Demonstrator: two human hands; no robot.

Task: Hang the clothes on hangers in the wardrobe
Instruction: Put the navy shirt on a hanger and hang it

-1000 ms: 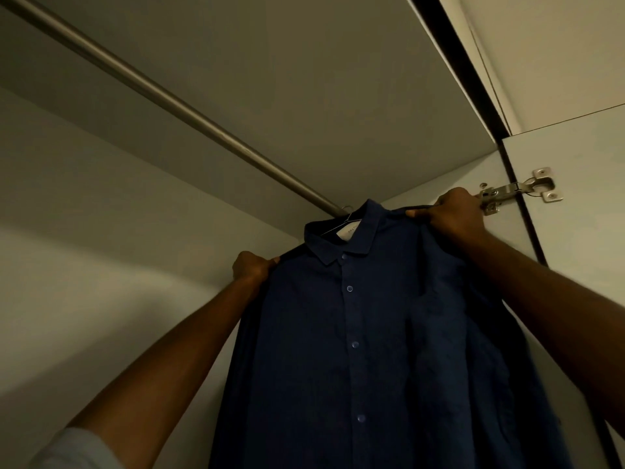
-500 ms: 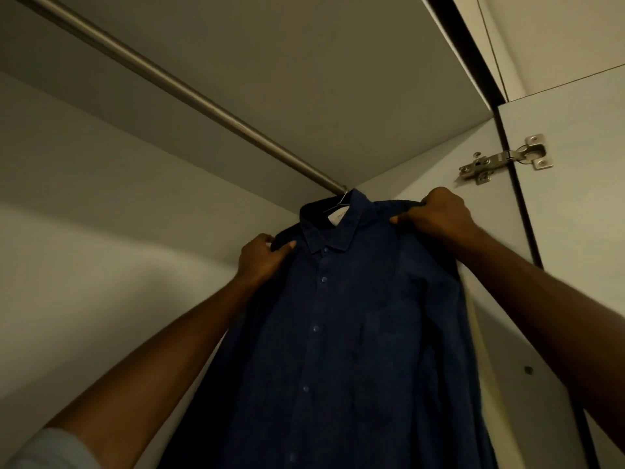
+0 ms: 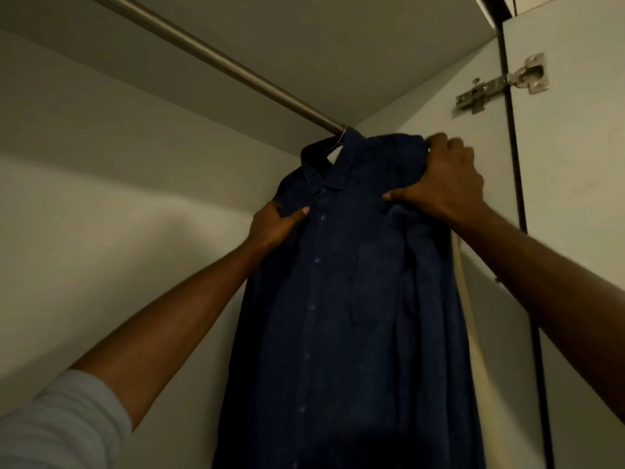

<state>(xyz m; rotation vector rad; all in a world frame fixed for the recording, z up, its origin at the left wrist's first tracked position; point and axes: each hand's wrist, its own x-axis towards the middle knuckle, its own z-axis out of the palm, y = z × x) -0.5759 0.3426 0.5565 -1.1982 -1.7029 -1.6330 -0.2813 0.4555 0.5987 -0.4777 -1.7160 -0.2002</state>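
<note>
Looking up into the wardrobe [image 3: 101, 204], pale walls meet a flat top panel, and a door [image 3: 575, 198] stands at the right edge, fixed by a metal hinge [image 3: 500, 84]. Across the upper part a metal rail [image 3: 216, 59] runs from the top left down toward the right-hand wall. A dark blue shirt [image 3: 338, 316], buttoned down the front, hangs from the far right end of that rail, close to the corner where the side wall and back wall meet. Its collar sits just below the rail, and the thin hook of a hanger [image 3: 340, 140] shows above the collar, at the rail; the rest of the hanger is hidden inside the shirt. A pale strip of cloth [image 3: 468, 299] shows just behind the shirt's right edge. The left hand [image 3: 274, 225] grips the shirt's left shoulder, thumb on the front and fingers [image 3: 270, 211] curled behind the cloth. The right hand [image 3: 446, 181] grasps the right shoulder near the side wall, thumb spread on the front, fingers wrapped over the top edge. A grey sleeve [image 3: 61, 421] covers the left upper arm in the lower left corner.
</note>
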